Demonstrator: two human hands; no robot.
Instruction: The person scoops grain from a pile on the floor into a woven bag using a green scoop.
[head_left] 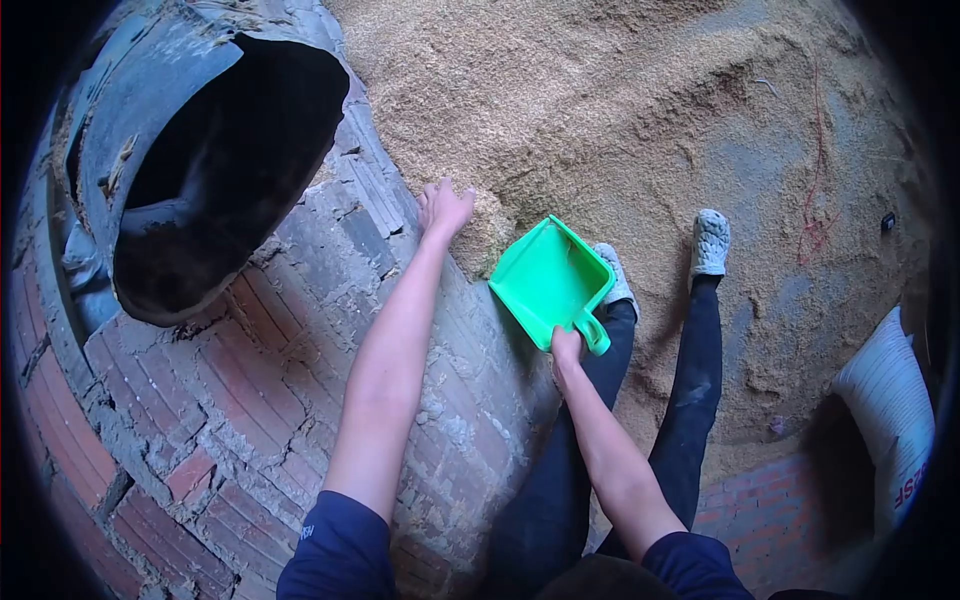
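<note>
A bright green dustpan (552, 272) is in my right hand (566, 348), whose fingers are wrapped at the handle end. Its tray faces up, and the far lip lies close to the edge of a pile of tan, husk-like grain (520, 110). My left hand (446, 208) reaches forward to that pile, left of the dustpan, with its fingers apart at the grain's edge and nothing held in them. Below my left forearm runs a rough brick and mortar surface (240, 400).
A large dark-mouthed metal chute or drum (225, 180) juts in at upper left. My legs and grain-dusted shoes (711, 242) stand in the grain at right. A white woven sack (888, 390) leans at far right. Red string (818, 230) lies on the grain.
</note>
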